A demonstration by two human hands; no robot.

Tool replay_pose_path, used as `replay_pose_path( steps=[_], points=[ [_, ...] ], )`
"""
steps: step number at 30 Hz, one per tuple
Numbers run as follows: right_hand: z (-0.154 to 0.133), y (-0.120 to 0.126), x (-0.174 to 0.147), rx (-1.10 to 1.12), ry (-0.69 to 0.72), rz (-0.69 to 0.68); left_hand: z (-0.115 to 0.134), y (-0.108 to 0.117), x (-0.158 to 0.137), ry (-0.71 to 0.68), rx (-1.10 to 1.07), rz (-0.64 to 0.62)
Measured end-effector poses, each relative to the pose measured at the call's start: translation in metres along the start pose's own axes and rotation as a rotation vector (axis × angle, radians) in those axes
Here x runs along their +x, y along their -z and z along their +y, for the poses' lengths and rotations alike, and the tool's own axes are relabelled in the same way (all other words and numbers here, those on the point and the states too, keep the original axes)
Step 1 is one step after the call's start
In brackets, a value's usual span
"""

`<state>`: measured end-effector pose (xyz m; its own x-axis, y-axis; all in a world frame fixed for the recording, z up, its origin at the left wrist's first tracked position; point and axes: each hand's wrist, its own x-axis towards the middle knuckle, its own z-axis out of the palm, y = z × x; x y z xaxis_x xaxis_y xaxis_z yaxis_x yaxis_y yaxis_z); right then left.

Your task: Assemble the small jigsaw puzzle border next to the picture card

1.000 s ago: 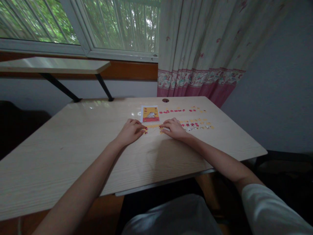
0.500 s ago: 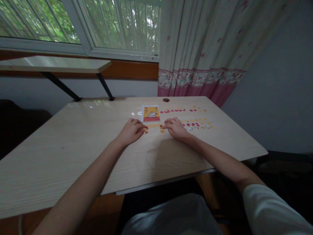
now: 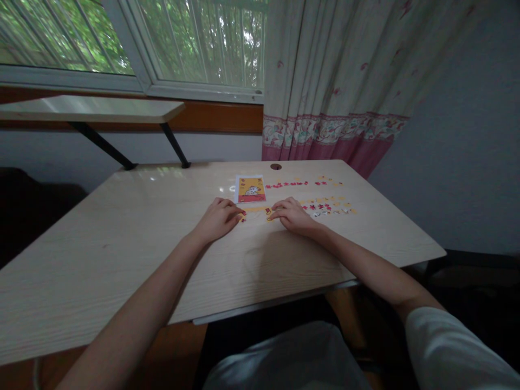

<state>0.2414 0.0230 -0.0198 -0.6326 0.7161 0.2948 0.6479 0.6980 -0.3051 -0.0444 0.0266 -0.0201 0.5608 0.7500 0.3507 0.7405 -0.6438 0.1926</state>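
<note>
A partly joined jigsaw puzzle lies flat on the table, with a yellow top strip (image 3: 255, 209) and a short column of pieces down each side. My left hand (image 3: 220, 220) rests at its left side, thumb and index finger apart, tips touching the left edge pieces (image 3: 243, 220). At the opposite side is my right hand (image 3: 294, 216). Its thumb and index finger are spread, with the tips at the right edge pieces (image 3: 268, 211). Just beyond the puzzle lies a reference picture card (image 3: 252, 189) showing a white cartoon animal on yellow and red.
Loose red puzzle pieces (image 3: 290, 184) form a row right of the card. More yellow, red and white pieces (image 3: 325, 206) lie beyond my right hand. A raised shelf (image 3: 93, 108) stands at the back left of the wooden table (image 3: 122, 249). A cable hole (image 3: 276, 167) is near the back edge.
My right thumb and fingers have shifted slightly at the right edge pieces, and the index finger has lifted off the upper one. My left hand has hardly moved.
</note>
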Motion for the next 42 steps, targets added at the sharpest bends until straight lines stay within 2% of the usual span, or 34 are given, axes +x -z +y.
replay_pose_path(
  steps=[24,28,33,42],
  points=[
    [-0.001,0.002,-0.004,0.029,-0.01,-0.016,-0.004,0.003,-0.002,0.003,0.035,-0.007],
    [0.001,0.0,-0.005,0.031,0.019,0.024,-0.002,0.006,-0.001,-0.023,0.04,0.004],
    [0.004,-0.005,-0.006,0.012,0.063,0.055,0.0,0.009,0.0,-0.137,-0.017,0.045],
    [0.004,-0.007,-0.005,0.022,0.068,0.066,-0.003,0.006,0.0,-0.103,-0.029,0.023]
  ],
)
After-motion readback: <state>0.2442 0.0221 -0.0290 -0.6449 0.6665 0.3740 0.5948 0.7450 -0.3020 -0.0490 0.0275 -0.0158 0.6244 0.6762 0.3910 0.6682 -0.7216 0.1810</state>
